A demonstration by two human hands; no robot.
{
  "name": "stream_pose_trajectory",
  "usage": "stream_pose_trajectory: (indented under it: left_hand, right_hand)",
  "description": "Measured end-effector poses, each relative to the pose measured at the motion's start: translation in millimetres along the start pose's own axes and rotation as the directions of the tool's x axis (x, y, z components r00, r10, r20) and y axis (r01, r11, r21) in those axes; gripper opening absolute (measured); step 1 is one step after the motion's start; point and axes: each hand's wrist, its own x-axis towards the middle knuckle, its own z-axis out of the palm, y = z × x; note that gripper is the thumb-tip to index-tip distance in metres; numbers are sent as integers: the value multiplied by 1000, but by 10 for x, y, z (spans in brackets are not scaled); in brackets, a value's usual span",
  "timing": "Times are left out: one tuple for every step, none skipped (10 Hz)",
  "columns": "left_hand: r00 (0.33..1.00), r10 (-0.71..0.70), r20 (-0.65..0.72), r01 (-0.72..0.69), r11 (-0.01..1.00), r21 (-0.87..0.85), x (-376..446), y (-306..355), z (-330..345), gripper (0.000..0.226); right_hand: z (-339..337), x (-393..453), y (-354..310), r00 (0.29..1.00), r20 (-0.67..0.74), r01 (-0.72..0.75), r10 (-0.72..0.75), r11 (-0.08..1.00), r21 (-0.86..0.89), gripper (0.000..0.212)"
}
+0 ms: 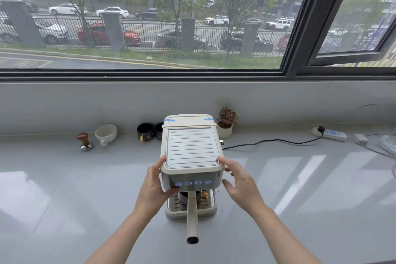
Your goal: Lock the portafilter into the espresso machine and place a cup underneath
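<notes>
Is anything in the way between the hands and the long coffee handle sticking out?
Nothing visible blocks it. The portafilter handle pokes out toward the person from under the espresso machine, with bare counter around it. The left hand and right hand flank the machine's front, just above it.

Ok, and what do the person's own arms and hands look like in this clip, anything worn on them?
Both forearms are bare as far as the frame shows: no sleeves in view. The left hand and right hand wear no gloves, and no rings, watch or bracelets are visible on the fingers or wrists. Fingernails look short and unpainted, though they are small in this view.
</notes>
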Motion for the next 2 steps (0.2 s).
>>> stream_pose_trajectory:
  left_hand:
    - [1000, 5, -10, -5, 1000, -13, 15, -55, 12, 103]
    - [1000, -5, -13, 4, 999, -34, 12, -56, 23, 103]
  right_hand:
    - [-293, 145, -224, 982, -186, 57, -45, 997, 55, 59]
    - [-781, 301, -692, 890, -434, 247, -136, 946, 209, 37]
